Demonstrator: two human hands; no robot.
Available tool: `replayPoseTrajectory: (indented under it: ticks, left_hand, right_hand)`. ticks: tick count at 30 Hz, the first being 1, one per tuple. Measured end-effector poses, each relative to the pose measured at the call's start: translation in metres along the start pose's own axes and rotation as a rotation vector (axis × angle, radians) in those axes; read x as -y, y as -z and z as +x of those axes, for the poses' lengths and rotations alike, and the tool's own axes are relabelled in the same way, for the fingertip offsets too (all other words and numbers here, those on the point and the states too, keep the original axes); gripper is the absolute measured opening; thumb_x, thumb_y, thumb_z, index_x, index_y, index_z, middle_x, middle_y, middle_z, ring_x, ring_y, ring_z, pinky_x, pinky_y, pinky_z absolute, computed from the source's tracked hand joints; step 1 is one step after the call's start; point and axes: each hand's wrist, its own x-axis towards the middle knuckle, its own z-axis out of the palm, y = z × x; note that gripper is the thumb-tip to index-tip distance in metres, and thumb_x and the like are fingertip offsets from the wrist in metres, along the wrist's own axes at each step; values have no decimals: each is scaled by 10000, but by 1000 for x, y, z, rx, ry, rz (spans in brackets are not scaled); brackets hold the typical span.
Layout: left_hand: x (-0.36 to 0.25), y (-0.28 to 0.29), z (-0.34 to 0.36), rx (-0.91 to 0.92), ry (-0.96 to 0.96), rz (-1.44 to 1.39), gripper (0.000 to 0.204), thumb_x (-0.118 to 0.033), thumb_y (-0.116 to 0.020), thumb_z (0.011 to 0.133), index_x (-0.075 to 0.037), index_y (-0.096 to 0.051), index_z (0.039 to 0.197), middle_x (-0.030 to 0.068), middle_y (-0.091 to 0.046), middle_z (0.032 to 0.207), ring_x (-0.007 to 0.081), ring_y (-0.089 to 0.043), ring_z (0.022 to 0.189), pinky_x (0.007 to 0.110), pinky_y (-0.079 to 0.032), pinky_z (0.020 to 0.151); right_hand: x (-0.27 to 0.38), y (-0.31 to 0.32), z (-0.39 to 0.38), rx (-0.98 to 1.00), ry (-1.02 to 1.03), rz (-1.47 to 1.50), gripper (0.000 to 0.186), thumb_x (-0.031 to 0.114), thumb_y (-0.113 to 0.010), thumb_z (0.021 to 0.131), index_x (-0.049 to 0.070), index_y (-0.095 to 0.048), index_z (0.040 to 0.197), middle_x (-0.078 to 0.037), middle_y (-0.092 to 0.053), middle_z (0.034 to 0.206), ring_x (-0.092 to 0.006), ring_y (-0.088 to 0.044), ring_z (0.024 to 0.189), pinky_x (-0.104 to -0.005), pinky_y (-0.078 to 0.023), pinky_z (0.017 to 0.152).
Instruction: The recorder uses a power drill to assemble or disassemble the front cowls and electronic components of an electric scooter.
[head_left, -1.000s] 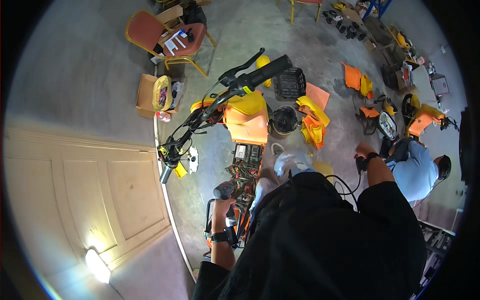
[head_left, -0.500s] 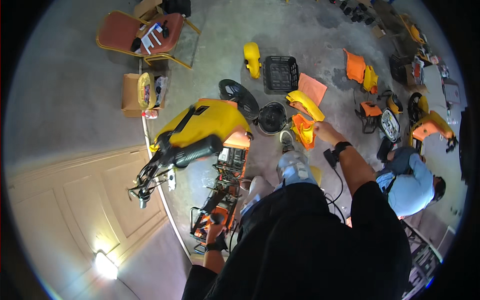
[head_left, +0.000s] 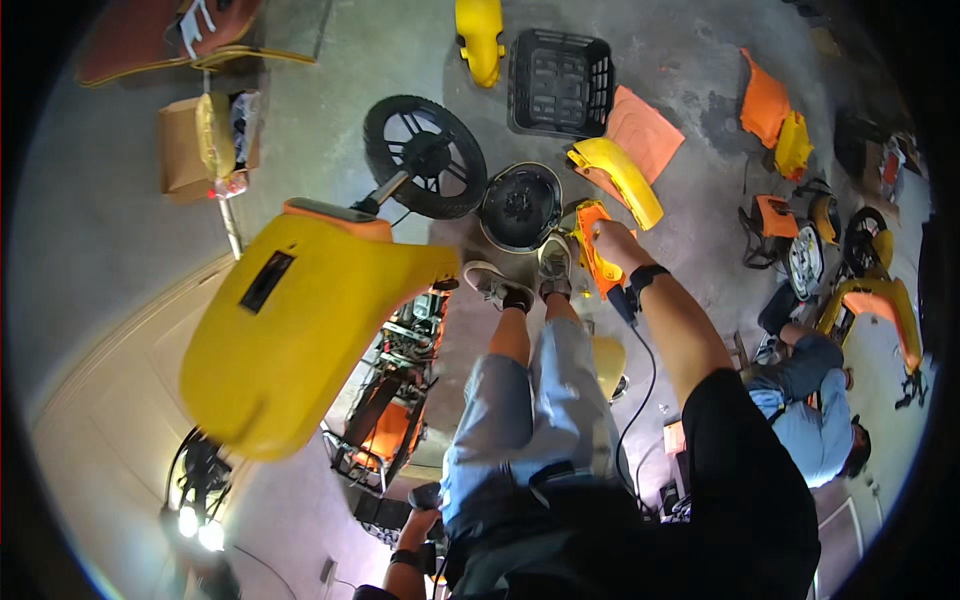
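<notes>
My right hand (head_left: 615, 246) is closed on the edge of an orange and yellow plastic panel (head_left: 594, 222) and holds it above the floor beside my shoes. Low in the picture my left hand (head_left: 416, 528) grips a black tool (head_left: 426, 495) with a rounded end; its exact kind cannot be made out. To my left stands a small scooter with a large yellow front cover (head_left: 290, 330) and a black spoked front wheel (head_left: 425, 157). Its body is stripped, so the frame (head_left: 395, 420) shows wiring and orange parts.
A round black basin (head_left: 520, 207) lies by my feet. Beyond are a yellow curved fender (head_left: 618, 180), an orange sheet (head_left: 645, 135) and a black crate (head_left: 561, 82). At right, a person in blue (head_left: 800, 405) crouches near another scooter (head_left: 872, 300). A cable (head_left: 650, 390) hangs by my right arm.
The view has shifted, and the scooter's front cover looms larger and lower. My right hand still holds the panel, which now appears edge-on. My left hand sits lower in the picture.
</notes>
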Motion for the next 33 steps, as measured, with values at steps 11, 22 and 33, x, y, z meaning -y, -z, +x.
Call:
replayPoseTrajectory:
  ticks: [11, 22, 33]
  left_hand:
    - [-13, -44, 103, 162, 154, -90, 255, -124, -632, 902, -66, -660, 1149, 46, -682, 968, 150, -638, 809, 330, -513, 703]
    - [-28, -78, 132, 202, 433, -305, 261, -97, -661, 885, -21, -664, 1135, 46, -679, 1098, 178, -646, 1013, 313, -491, 926]
    - [-47, -83, 118, 213, 532, -362, 300, -154, -640, 905, -21, -671, 1172, 67, -666, 1175, 190, -627, 1081, 297, -474, 965]
  right_hand:
    - [-20, -162, 79, 199, -63, 51, 312, 265, -545, 904, 1, -704, 955, -255, -698, 946, -433, -681, 902, -507, -543, 819]
    - [2, -220, 151, 204, -64, -29, 518, 290, -569, 939, 20, -538, 1379, -262, -685, 1105, -413, -657, 1045, -466, -528, 936]
    - [26, -238, 185, 184, -167, 6, 279, 182, -533, 896, 64, -711, 1075, -239, -699, 1091, -397, -672, 1050, -489, -538, 914]
